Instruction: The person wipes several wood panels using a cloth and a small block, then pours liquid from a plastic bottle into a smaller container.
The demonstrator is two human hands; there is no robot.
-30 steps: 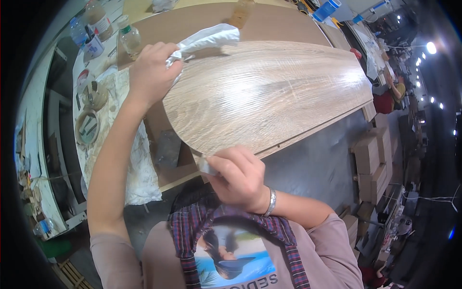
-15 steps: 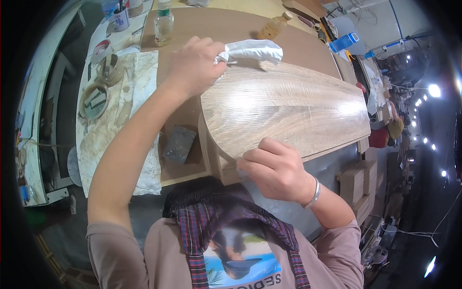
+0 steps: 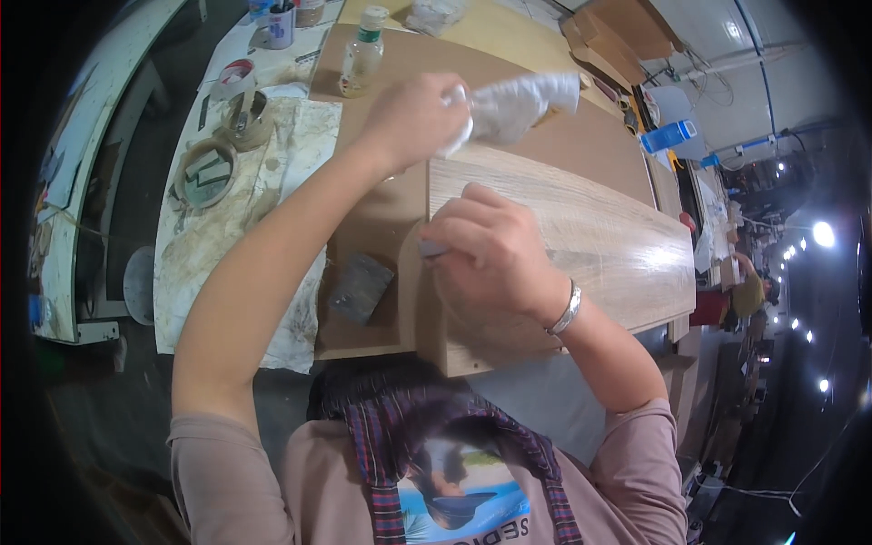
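Note:
My left hand (image 3: 416, 116) is closed on a white cloth (image 3: 522, 107), which hangs out to the right over the far left corner of a wood-grain board (image 3: 609, 232). Motion blurs the cloth. My right hand (image 3: 495, 250) is closed in a pinch above the board's left end. A small flat grey piece (image 3: 432, 247) pokes out between its thumb and fingers; its kind cannot be made out. Below my left forearm, a dark grey rectangular block (image 3: 361, 289) lies on the brown worktop (image 3: 363, 341), left of the board.
On the left, a stained white cloth (image 3: 254, 213) bears a roll of tape (image 3: 204, 173) with small strips inside. A clear bottle (image 3: 361, 59) and a cup (image 3: 280, 29) stand at the back. Far right are a blue bottle (image 3: 668, 136) and an open cardboard box (image 3: 622, 32).
My right hand has moved from the board's near left edge up over its left end, showing the grey piece. My left hand and the cloth have shifted right. The whole view has shifted.

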